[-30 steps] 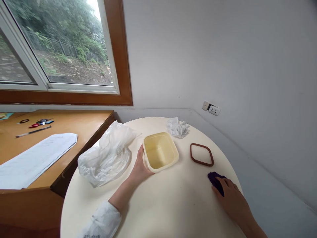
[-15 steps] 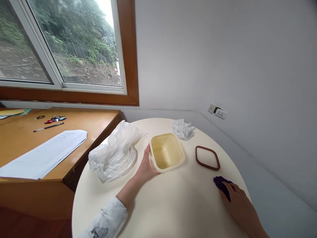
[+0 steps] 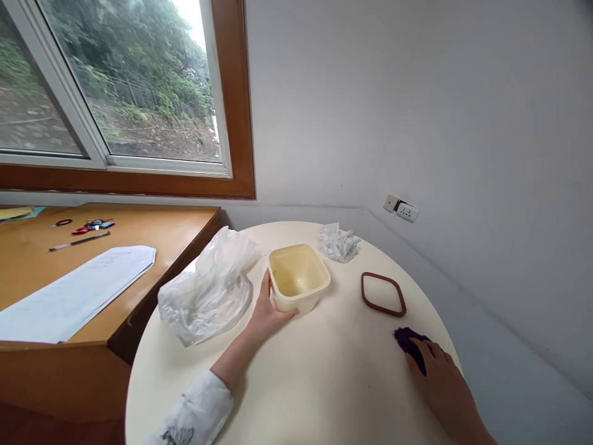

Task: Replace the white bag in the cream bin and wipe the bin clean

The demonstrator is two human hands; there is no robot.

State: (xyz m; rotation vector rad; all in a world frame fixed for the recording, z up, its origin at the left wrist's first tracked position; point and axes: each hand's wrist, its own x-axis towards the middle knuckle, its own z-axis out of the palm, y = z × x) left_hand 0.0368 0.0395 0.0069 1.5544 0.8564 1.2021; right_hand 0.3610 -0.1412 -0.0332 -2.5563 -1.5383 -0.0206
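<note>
My left hand (image 3: 267,312) grips the near left side of a pale yellow square plastic container (image 3: 296,272), thumb along its front and fingers around the left wall. The container has no lid on it, and its inside looks bare. At the right, my right hand (image 3: 435,364) is closed over a dark purple cloth (image 3: 411,347) on the table; part of the cloth is hidden under the fingers. Just beyond that hand lies a brown-red rounded-square ring (image 3: 383,294), flat on the table.
A crumpled clear plastic bag (image 3: 208,290) lies on the round white table (image 3: 315,383) at left. Wadded white tissue (image 3: 338,242) sits at the back. On the adjoining wooden desk (image 3: 180,228) are papers (image 3: 83,290), a pen (image 3: 79,241) and keys (image 3: 95,225). Walls border the table behind and right.
The container has tilted more upright and shifted slightly left in my left hand, so its front wall now shows. My right hand stays on the cloth. The whole view has shifted a little.
</note>
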